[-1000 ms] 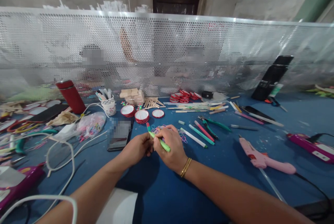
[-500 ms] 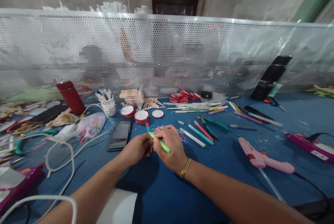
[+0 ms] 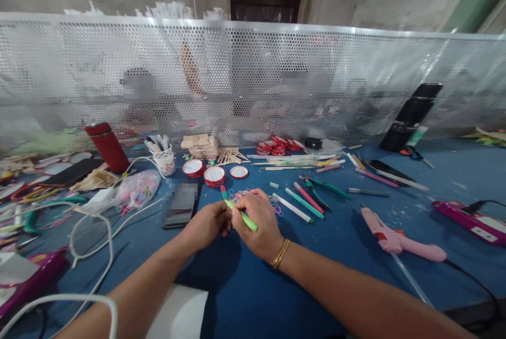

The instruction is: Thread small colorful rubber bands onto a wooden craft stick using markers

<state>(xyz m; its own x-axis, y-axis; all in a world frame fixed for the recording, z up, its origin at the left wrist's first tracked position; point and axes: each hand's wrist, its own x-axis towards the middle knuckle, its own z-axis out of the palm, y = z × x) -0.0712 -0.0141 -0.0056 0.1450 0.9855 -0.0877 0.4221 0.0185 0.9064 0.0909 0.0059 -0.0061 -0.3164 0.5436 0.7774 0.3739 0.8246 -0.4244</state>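
My right hand is closed around a light green marker pen, which slants down to the right. Its tip end meets a small flat stick whose upper end is red with green below. My left hand pinches the lower part of that stick, and its fingers hide the rest. Just behind the hands lies a loose heap of small coloured rubber bands. To the right of my right hand are a white marker, a teal marker and a pink marker.
Green-handled pliers and a pink glue gun lie to the right. A dark phone is left of the hands, near a white cable. Red-rimmed round pieces stand behind, before a perforated metal screen.
The green marker has shifted very slightly against the stick. Both hands keep their grip and almost the same place.
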